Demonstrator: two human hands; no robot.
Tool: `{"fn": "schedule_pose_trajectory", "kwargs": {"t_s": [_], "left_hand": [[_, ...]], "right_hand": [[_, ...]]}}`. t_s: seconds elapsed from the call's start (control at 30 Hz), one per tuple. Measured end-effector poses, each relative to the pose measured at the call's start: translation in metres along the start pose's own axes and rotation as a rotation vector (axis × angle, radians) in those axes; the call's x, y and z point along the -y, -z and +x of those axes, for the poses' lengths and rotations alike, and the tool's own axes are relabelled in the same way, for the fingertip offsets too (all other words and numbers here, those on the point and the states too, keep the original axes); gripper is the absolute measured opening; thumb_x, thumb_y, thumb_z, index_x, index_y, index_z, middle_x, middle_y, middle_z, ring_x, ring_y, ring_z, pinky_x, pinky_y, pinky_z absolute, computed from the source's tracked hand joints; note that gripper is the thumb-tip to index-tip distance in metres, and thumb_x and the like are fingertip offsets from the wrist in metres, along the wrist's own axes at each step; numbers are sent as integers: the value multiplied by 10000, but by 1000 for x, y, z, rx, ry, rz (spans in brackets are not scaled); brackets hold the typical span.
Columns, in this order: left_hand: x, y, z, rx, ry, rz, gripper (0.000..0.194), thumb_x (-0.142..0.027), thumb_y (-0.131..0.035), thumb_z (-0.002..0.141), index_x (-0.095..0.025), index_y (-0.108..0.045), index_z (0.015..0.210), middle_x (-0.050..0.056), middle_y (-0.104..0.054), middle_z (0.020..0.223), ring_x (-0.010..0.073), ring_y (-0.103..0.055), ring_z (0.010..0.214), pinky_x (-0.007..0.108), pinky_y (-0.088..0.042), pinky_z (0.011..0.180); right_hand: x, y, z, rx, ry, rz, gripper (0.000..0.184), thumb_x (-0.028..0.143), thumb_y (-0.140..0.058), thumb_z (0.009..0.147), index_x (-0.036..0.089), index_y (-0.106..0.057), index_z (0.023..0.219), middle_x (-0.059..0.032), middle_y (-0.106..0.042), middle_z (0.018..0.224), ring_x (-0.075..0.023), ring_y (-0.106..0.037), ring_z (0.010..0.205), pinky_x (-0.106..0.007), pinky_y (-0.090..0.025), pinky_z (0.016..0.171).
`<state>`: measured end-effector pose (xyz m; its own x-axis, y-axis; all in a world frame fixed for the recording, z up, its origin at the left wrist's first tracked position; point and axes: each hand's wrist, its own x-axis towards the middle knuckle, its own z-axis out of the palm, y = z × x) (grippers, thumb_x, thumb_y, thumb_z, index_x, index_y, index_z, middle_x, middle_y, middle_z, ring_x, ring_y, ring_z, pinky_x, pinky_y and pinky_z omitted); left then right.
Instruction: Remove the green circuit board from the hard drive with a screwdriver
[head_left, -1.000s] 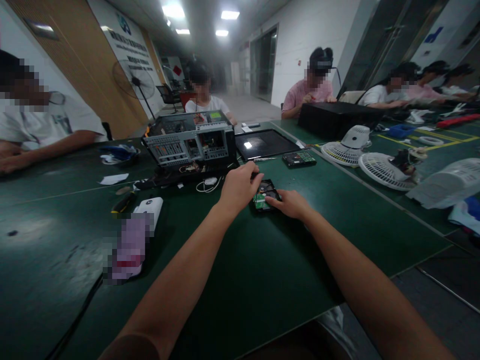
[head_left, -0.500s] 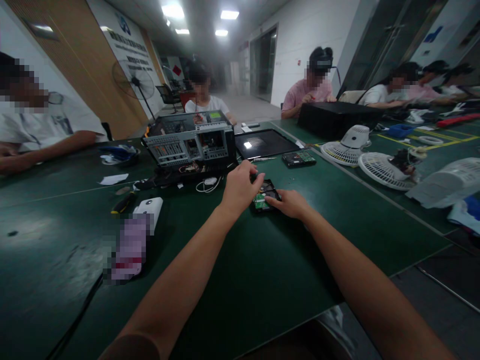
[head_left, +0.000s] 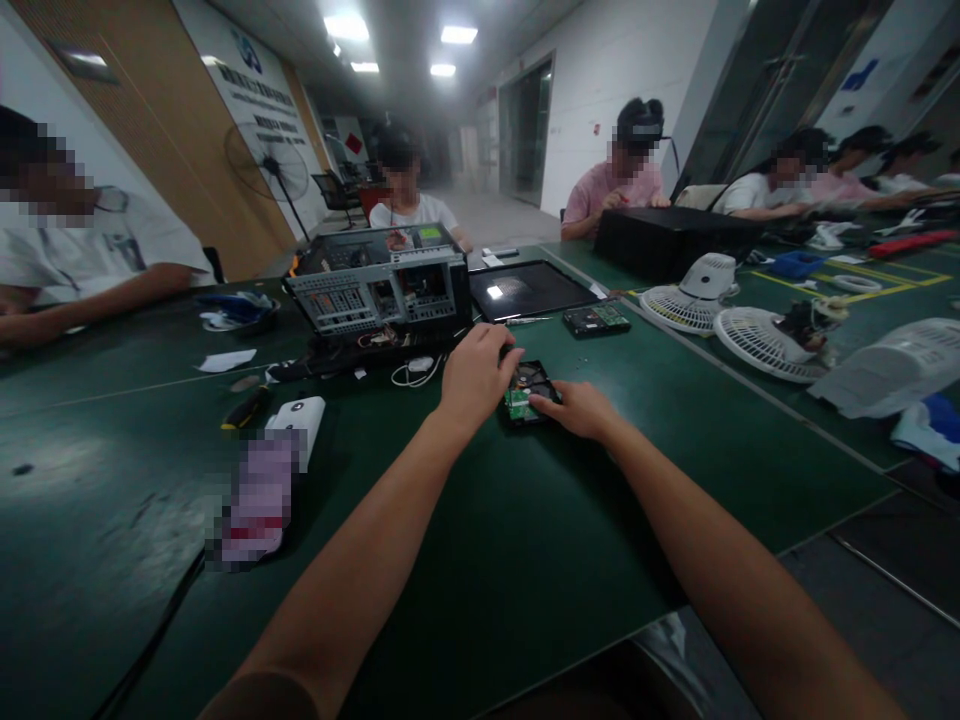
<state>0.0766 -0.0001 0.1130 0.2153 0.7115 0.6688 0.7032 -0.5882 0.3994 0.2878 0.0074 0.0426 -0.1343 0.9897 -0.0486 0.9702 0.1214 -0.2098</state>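
A hard drive [head_left: 534, 380] with a green circuit board lies on the green table in front of me. My right hand [head_left: 583, 408] grips its right edge, the thumb resting over the board. At the drive's upper left, my left hand [head_left: 477, 372] is closed in a pinch, fingers curled toward the thumb. Whatever it may hold is hidden or too small to name. A second hard drive [head_left: 597, 319] lies farther back on the right, near a thin screwdriver-like tool [head_left: 529, 320].
An opened computer case [head_left: 379, 285] stands behind my left hand, beside a black panel [head_left: 536, 285]. To the left are a yellow-black screwdriver [head_left: 246, 408] and a white device [head_left: 309, 420] with a cable. White fan parts [head_left: 769, 345] lie right. Several people sit around the table.
My left hand has shifted slightly left and down, uncovering a little more of the drive's upper part. My right hand stays on the drive.
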Motion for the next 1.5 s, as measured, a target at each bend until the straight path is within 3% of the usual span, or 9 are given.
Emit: {"fn": "schedule_pose_trajectory", "kwargs": {"t_s": [0.17,0.4,0.6,0.83,1.03,1.5], "left_hand": [[1,1,0,-46,-3,30,50,-217,-662,898,-222,-688,941,68,-625,1049,225,-597,1007,385,-522,888],[1,-1,-1,-8,-40,-6,127,-164,-592,927,-205,-682,1005,66,-669,1061,200,-639,963,360,-533,889],[1,-2,-1,-43,-1,-21,58,-234,-651,902,-184,-647,934,63,-686,963,191,-649,882,348,-547,824],[2,-2,-1,-84,43,-63,204,-291,-758,831,-197,-578,848,51,-675,937,191,-639,876,340,-550,786],[-1,1,1,-19,-31,-88,51,-183,-654,876,-195,-618,909,54,-667,973,190,-631,921,343,-546,833],[-1,2,1,26,-67,0,228,-151,-551,929,-228,-717,1065,83,-652,1071,226,-634,982,387,-540,893]], "right_hand": [[0,0,0,5,5,8,824,844,-281,881,187,-676,1184,-169,-727,1121,-308,-677,970,-323,-448,732],[-1,-1,1,-2,3,9,835,854,-272,872,187,-679,1166,-168,-728,1103,-306,-677,949,-323,-442,720],[-1,-1,1,4,1,13,826,854,-280,871,189,-674,1163,-167,-729,1110,-304,-680,957,-320,-449,728],[-1,0,1,5,4,5,831,852,-278,874,184,-668,1177,-175,-729,1120,-313,-682,961,-326,-455,725],[0,0,1,-4,9,-1,818,849,-283,876,188,-676,1156,-167,-732,1101,-303,-685,958,-316,-447,717],[0,-1,0,-9,3,2,811,850,-280,875,202,-680,1155,-161,-735,1096,-315,-683,957,-327,-452,722]]}}
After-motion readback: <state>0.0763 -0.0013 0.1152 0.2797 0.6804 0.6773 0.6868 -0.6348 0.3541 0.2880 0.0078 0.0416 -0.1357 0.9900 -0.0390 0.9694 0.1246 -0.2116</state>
